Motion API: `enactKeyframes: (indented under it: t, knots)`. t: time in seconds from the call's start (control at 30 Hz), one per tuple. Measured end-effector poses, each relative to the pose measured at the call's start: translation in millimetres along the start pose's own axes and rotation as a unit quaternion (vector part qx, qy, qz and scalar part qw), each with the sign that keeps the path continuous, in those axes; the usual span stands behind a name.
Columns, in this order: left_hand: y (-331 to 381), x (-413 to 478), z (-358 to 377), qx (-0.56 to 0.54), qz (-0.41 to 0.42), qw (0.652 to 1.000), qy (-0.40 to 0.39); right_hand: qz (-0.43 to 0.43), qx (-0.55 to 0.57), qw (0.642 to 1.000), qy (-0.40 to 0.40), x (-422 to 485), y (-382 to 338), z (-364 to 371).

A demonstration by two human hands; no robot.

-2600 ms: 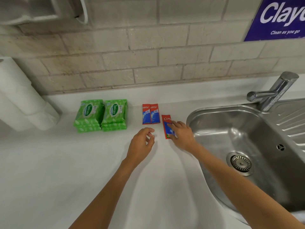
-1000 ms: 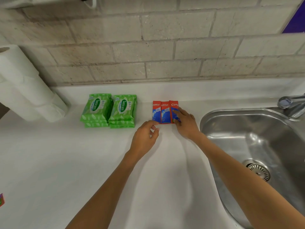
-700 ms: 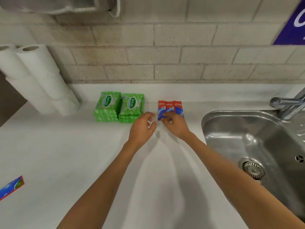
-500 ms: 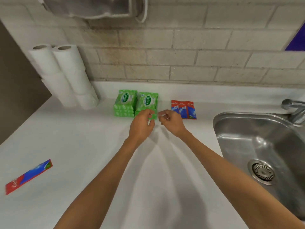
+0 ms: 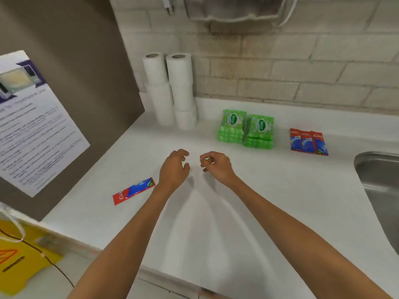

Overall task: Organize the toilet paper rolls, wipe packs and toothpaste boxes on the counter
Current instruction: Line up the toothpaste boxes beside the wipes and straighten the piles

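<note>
Two stacks of white toilet paper rolls (image 5: 170, 89) stand in the back left corner of the white counter (image 5: 269, 201). Two piles of green wipe packs (image 5: 246, 129) lie to their right. Three red-and-blue toothpaste boxes (image 5: 308, 141) sit side by side near the sink. A fourth toothpaste box (image 5: 133, 190) lies apart at the counter's left. My left hand (image 5: 173, 169) hovers just right of that box, fingers apart and empty. My right hand (image 5: 216, 166) is beside it, fingers curled loosely, holding nothing.
A steel sink (image 5: 380, 190) is at the right edge. A brown side wall carries a printed notice (image 5: 32, 124). A yellow floor sign (image 5: 19, 260) stands below the counter's left end. A dispenser (image 5: 235, 9) hangs on the brick wall.
Both hands have left the row of three toothpaste boxes and moved left across the counter. The view has swung left, bringing the lone toothpaste box close to my left hand.
</note>
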State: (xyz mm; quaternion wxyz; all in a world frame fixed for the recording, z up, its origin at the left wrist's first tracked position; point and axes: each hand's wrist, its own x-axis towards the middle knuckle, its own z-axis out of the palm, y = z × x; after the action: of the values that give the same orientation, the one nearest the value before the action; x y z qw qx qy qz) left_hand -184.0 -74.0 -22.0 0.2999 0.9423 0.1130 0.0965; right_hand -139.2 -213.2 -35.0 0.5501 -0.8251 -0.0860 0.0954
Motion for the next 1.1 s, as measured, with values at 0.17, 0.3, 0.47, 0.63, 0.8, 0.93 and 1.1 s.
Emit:
enactKeyframes:
  t: [0.17,0.3,0.47,0.63,0.8,0.93,1.1]
  knots:
    - [-60,-11,-22,0.046,-0.043,0.998,-0.016,0.012,0.000,0.999,-0.030,-5,-11,48]
    - [-98,-18,-33,0.104,-0.070,0.991,-0.038,0.023,-0.007,0.998,-0.053,-6,-16,72]
    - [-127,-25,-36,0.162,-0.111,0.978,-0.070,0.028,-0.029,0.997,-0.067,-6,-13,89]
    - [-139,-25,-34,0.169,-0.106,0.978,-0.061,0.038,-0.042,0.996,-0.073,-5,-11,93]
    - [-141,-16,-34,0.142,-0.115,0.979,-0.088,0.040,-0.052,0.995,-0.072,-5,-8,89]
    - [-137,-10,-34,0.124,-0.121,0.981,-0.092,0.044,-0.056,0.995,-0.068,-6,-7,82]
    - [-113,-9,-25,0.122,-0.082,0.985,-0.086,0.040,-0.075,0.994,-0.072,-7,-5,66]
